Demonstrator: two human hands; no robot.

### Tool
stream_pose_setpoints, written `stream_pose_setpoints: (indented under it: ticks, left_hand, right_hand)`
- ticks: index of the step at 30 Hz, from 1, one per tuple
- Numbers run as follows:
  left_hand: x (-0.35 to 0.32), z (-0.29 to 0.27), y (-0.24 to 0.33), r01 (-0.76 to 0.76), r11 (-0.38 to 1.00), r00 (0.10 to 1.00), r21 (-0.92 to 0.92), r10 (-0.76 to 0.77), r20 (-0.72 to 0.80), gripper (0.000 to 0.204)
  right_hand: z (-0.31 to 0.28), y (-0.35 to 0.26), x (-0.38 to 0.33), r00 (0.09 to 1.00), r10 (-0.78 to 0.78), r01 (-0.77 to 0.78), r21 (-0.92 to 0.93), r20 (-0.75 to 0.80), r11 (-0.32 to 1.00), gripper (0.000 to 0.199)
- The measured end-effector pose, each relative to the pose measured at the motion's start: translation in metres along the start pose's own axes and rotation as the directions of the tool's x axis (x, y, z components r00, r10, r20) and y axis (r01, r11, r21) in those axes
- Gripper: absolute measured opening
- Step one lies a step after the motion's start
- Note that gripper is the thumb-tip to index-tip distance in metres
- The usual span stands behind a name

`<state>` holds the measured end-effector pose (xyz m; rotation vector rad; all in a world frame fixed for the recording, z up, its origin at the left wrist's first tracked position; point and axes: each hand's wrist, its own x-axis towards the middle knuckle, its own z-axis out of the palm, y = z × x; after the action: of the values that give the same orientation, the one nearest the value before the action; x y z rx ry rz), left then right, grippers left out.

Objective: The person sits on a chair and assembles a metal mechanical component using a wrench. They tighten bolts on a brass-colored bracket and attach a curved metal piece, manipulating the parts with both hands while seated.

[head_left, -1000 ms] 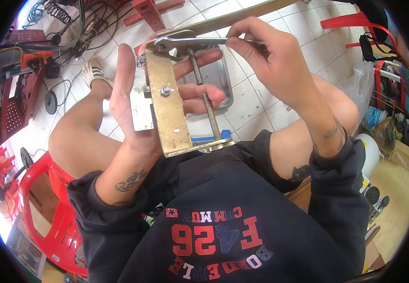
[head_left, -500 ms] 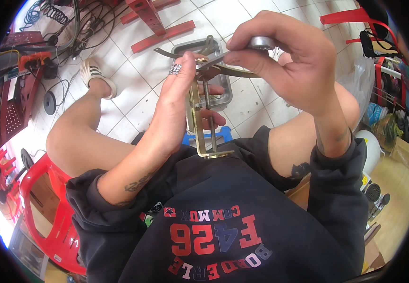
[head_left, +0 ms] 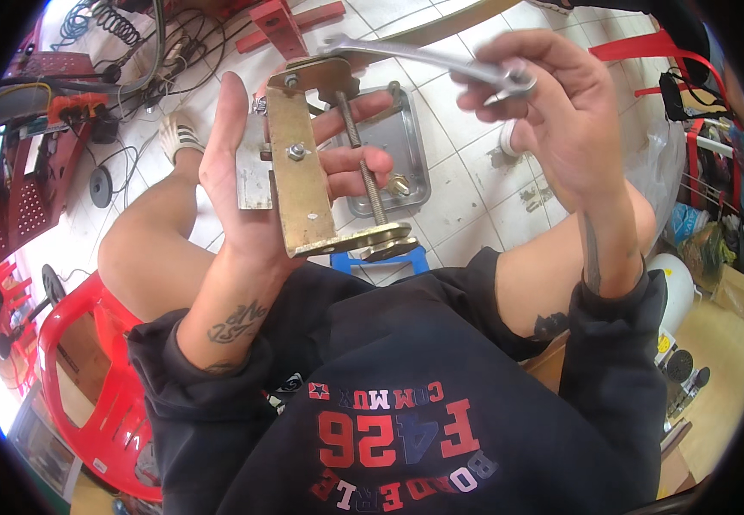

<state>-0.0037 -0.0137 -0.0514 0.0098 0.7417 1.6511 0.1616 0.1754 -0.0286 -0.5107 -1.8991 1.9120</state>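
Note:
My left hand (head_left: 239, 193) is wrapped around a brass-coloured metal bracket (head_left: 308, 193) from behind, with two fingertips showing past its right side. A hex nut (head_left: 296, 152) sits on the bracket's face. Along its right side runs a threaded rod (head_left: 366, 176), ending in a round knob-like piece (head_left: 389, 246) at the lower end. My right hand (head_left: 574, 120) grips a silver combination wrench (head_left: 423, 56) by its ring end. The wrench's open end lies over the top of the bracket; whether they touch I cannot tell. An olive-brown band (head_left: 466, 19) stretches away behind the wrench.
Below the hands, a grey metal tray (head_left: 423, 190) on the tiled floor holds a small brass fitting (head_left: 399, 184). A blue stool (head_left: 342, 262) shows between my legs. Red chair (head_left: 63, 343) at left, red steel stand (head_left: 282, 34) ahead, cables (head_left: 187, 56) at far left.
The bracket has turned so its broad face shows, and my left hand has opened out behind it. My right hand has shifted slightly right, and the wrench now shows along its length.

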Motion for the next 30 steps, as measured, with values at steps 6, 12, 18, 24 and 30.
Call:
stream_pose_setpoints:
  ticks: [6, 12, 18, 24, 30]
  left_hand:
    - [0.001, -0.005, -0.009, 0.021, 0.983, 0.999, -0.180, -0.014, 0.045, 0.073]
    - [-0.001, -0.011, -0.020, -0.015, 0.971, 1.000, -0.239, 0.015, -0.002, 0.061]
    - [0.000, -0.011, -0.018, -0.037, 0.982, 0.999, -0.187, 0.042, 0.021, 0.057]
    - [-0.005, 0.003, -0.012, -0.012, 0.999, 1.000, 0.048, 0.013, -0.027, 0.054]
    - [-0.006, 0.016, -0.020, -0.144, 0.935, 0.986, 0.323, 0.162, -0.029, 0.067]
  right_hand:
    - [0.048, 0.013, -0.011, 0.904, 0.395, -0.427, 0.312, 0.163, 0.849, 0.029]
    - [0.051, 0.039, -0.011, 0.973, 0.216, -0.219, 0.025, 0.085, 0.975, 0.031]
    - [0.067, 0.044, -0.015, 0.875, 0.460, -0.483, 0.298, 0.147, 0.823, 0.037]
    - [0.049, 0.034, -0.003, 0.954, 0.295, -0.291, -0.069, 0.051, 0.954, 0.042]
    - [0.073, 0.041, -0.010, 0.974, 0.199, -0.210, -0.100, -0.108, 0.973, 0.029]
